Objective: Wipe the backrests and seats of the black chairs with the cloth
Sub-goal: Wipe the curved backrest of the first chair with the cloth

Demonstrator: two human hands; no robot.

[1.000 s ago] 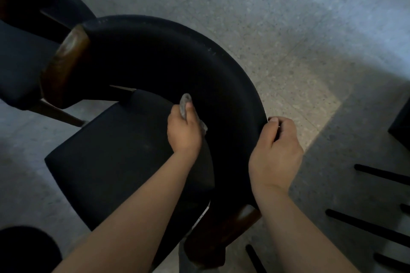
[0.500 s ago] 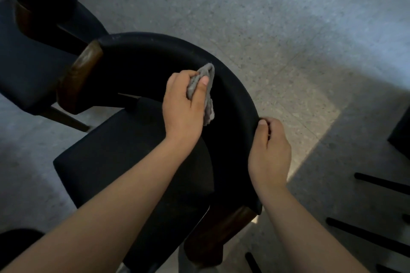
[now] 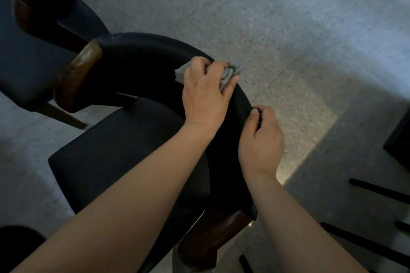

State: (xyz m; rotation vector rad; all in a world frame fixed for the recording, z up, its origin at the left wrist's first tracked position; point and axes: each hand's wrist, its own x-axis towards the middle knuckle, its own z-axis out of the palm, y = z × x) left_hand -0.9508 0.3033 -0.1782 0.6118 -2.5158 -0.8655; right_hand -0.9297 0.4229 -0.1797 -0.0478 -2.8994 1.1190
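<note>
A black chair with a curved black backrest [image 3: 142, 60] and brown wooden arm ends stands right below me, its black seat [image 3: 119, 153] to the left of my arms. My left hand [image 3: 206, 93] presses a crumpled grey cloth [image 3: 228, 74] onto the top edge of the backrest, near the middle of the curve. Lower on the same curve, my right hand [image 3: 261, 139] grips the backrest's outer edge, thumb on top. Both forearms cross over the seat and hide part of it.
A second black chair [image 3: 28, 55] stands at the upper left, close to the first one's wooden arm end [image 3: 77, 73]. Thin black legs [image 3: 377, 190] of other furniture lie at the lower right, and a dark edge [image 3: 399, 139] at the right. Speckled grey floor [image 3: 266, 17] stretches beyond.
My left hand has carried the cloth up from the inner face of the backrest onto its top edge and further right. My right hand has kept its grip on the outer edge.
</note>
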